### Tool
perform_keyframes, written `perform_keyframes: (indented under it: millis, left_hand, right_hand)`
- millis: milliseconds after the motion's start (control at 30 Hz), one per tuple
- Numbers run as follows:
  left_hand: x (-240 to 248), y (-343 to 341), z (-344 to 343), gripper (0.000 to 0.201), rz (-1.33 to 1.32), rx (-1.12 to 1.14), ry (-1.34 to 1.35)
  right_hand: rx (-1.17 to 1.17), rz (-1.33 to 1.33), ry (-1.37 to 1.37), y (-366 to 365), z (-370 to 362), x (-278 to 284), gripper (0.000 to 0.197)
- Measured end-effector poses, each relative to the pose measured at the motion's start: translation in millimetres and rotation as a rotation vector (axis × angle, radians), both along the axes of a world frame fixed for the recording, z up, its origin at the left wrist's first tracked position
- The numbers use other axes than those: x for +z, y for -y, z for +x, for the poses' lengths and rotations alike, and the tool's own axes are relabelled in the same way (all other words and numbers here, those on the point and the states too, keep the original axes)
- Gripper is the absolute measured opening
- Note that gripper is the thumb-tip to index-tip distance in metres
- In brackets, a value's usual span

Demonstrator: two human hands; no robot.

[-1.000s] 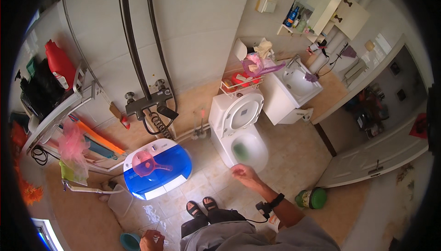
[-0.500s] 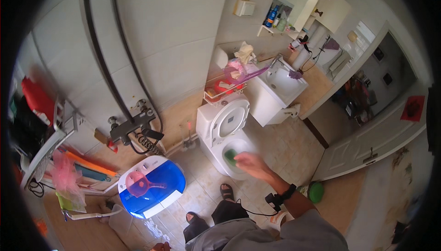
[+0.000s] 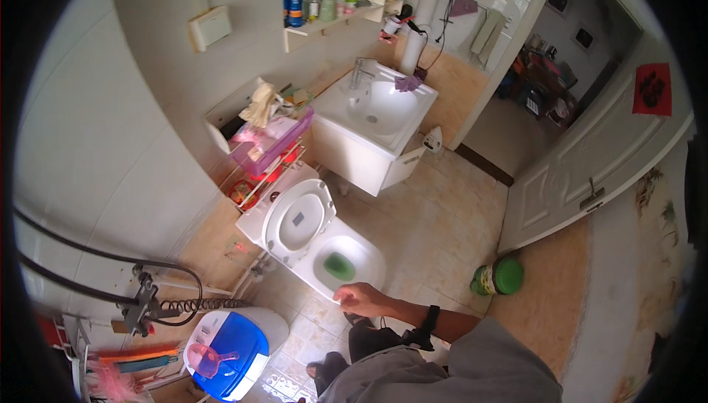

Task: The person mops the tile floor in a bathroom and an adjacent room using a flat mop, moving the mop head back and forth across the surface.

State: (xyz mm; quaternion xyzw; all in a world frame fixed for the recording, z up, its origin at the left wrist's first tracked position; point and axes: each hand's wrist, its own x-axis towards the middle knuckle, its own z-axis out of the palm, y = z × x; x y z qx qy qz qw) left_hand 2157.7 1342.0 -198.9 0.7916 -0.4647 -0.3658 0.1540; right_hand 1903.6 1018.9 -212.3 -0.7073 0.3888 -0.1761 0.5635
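Observation:
My right hand (image 3: 359, 300) is just past the front rim of a white toilet (image 3: 374, 261), with a dark band on its wrist. Its fingers are curled together, and whatever they may hold is hidden. The toilet's seat and lid (image 3: 299, 217) are raised. Inside the bowl lies a pool of green liquid (image 3: 339, 266). My left hand is out of view.
Left of my feet stands a small blue-and-white washing machine (image 3: 240, 355) with a pink dipper (image 3: 206, 359) on top. A white sink cabinet (image 3: 346, 154) is beyond the toilet. A green-lidded tub (image 3: 507, 276) stands by the open white door (image 3: 560, 189).
My view has swung to the right. My right hand has drawn back from over the bowl toward me. The left hand, seen before at the bottom edge, has left the view.

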Motion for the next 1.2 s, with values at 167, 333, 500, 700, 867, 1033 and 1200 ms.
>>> perform_keyframes:
  millis: [167,333,500,700,867,1033,1200]
  left_hand:
    - [35,72,-42,0.031,0.107,-0.06,-0.077]
    - [-2,110,-55,0.015,0.162,-0.166,-0.401]
    - [-17,156,-85,0.009,0.035,-0.464,-0.301]
    - [-10,198,-148,0.015,0.141,-0.503,-0.347]
    - [-15,242,-216,0.013,0.148,-0.669,-0.25]
    - [-9,302,-308,0.019,0.314,-0.712,-0.206]
    - [12,361,-397,0.027,0.237,-0.705,-0.2]
  right_hand:
    - [-0.18,0.211,0.016,-15,-80,-18,0.023]
    - [-0.328,0.226,-0.178,-50,-141,-30,0.022]
    - [-0.428,0.328,-0.167,-85,-195,-12,0.021]
    - [-0.569,0.544,-0.102,-85,-242,0,0.018]
    - [-0.629,0.501,0.072,-65,-311,-36,0.016]
    - [-0.705,0.462,0.001,-24,-398,-36,0.019]
    - [-0.785,0.557,0.101,24,-478,-31,0.02]
